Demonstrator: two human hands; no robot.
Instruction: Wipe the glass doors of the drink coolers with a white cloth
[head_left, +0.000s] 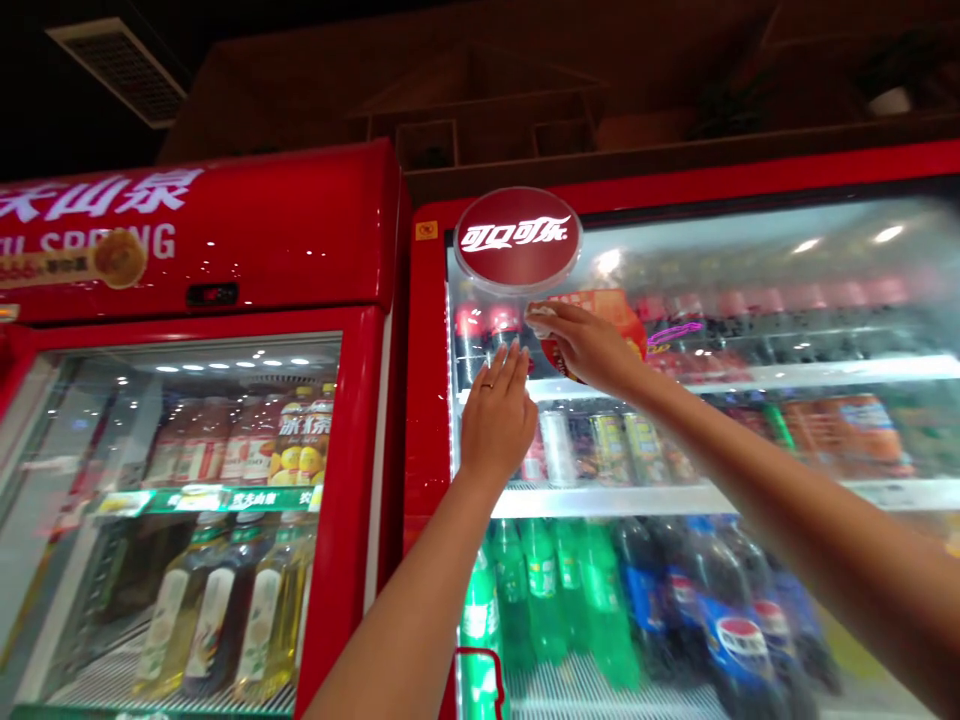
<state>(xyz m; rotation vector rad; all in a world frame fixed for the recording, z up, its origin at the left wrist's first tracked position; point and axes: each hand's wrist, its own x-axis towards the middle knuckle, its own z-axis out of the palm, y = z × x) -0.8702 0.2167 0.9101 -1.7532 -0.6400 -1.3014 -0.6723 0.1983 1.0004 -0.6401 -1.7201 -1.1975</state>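
My left hand point(499, 415) lies with its fingers stretched out against the glass door point(697, 240) of a red drinks fridge, a ring on one finger. To its right and a little higher, my right hand point(589, 342) grips a small whitish cloth or tissue point(541, 313) at the glass. Most of that cloth is hidden by the fingers. Behind the right hand, an orange-red sticker point(611, 315) is partly covered on the door. Just above both hands sits a round dark-red sign point(517, 238) with white lettering.
Behind the glass stand shelves of green bottles point(541, 580), cola bottles with blue labels point(731, 640) and cans point(556, 448). Another red fridge point(360, 420) with juice and tea bottles is on the left. A dark ledge point(645, 150) runs above, and a ceiling vent point(120, 70) is at top left.
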